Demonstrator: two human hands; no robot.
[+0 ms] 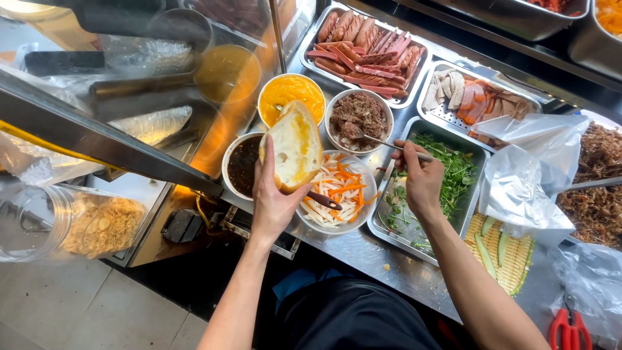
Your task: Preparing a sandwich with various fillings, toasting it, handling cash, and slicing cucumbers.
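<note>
Cradling the soft, crushable split baguette point(295, 146) underneath in my left hand point(272, 194), my right hand point(421, 178) pinches the spoon point(389, 144).

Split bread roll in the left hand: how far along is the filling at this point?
Done: the bread roll is split open, a yellow spread smeared inside. In hand: the left hand holds it over the bowls while the right hand dips a spoon into the bowl of minced meat. Left: no meat, pickled carrot shreds or green herbs in the roll yet.
</note>
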